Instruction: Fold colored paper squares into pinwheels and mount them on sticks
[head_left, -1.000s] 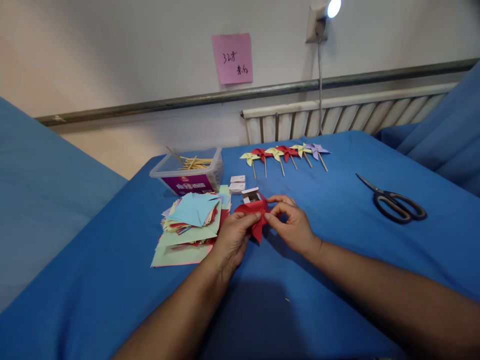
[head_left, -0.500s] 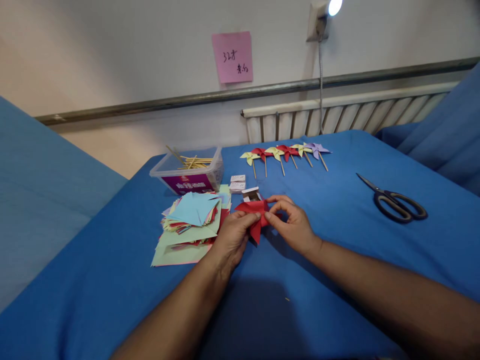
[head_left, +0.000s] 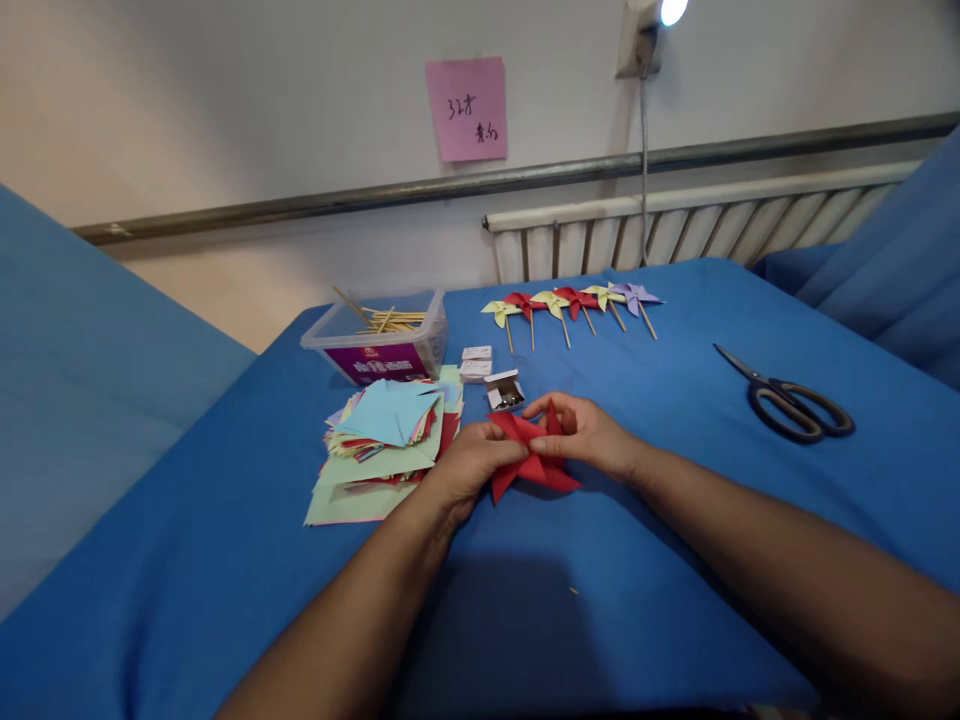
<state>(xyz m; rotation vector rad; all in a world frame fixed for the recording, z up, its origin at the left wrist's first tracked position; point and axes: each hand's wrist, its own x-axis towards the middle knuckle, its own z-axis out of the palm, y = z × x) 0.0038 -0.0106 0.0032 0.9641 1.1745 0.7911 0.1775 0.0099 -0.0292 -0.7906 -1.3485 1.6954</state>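
Note:
A red paper pinwheel (head_left: 544,472) with pointed blades is held between my two hands, low over the blue cloth. My left hand (head_left: 474,462) pinches it from the left, with the thumb on top near the middle. From the right, my right hand (head_left: 581,437) grips it, thumb pressed at the centre and fingers behind the paper. No stick shows on this pinwheel. Just beyond it stands a small open box (head_left: 505,390) with small dark metallic pieces inside, too small to name. Two small white boxes (head_left: 476,365) sit behind that one.
Stacked coloured paper squares (head_left: 386,412) lie to the left, before a clear plastic tub (head_left: 375,345) of wooden sticks. Several finished pinwheels (head_left: 574,302) form a row at the back. Black-handled scissors (head_left: 795,402) rest on the right. A wall with a radiator (head_left: 697,220) stands behind.
The red pinwheel has turned and come slightly nearer, so its blades show more fully. Both hands shifted with it, and the open box is now uncovered.

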